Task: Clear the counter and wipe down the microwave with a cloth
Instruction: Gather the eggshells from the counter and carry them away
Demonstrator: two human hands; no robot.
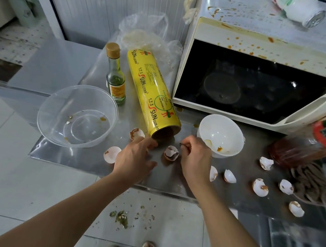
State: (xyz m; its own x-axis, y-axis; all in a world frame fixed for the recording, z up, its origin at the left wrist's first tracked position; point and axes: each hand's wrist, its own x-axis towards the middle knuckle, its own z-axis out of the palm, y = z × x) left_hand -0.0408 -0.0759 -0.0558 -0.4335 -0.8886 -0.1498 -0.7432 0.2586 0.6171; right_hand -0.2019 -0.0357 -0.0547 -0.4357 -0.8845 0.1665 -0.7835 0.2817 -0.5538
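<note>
While broken white eggshell halves [260, 187] lie scattered along the near edge of the steel counter [53, 151], both hands work at the open end of the yellow cling-film roll [153, 93]. Left hand [135, 159]: fingers loosely spread, nothing held, reaching toward that end beside a shell, probably to gather. Right hand [195, 159]: fingers curled, pinching something small and dark, too small to identify. Beyond the roll, right: cream sauce-spattered microwave [268, 44], unwiped; no cloth visible. Left of the roll: clear plastic bowl [77, 115].
</note>
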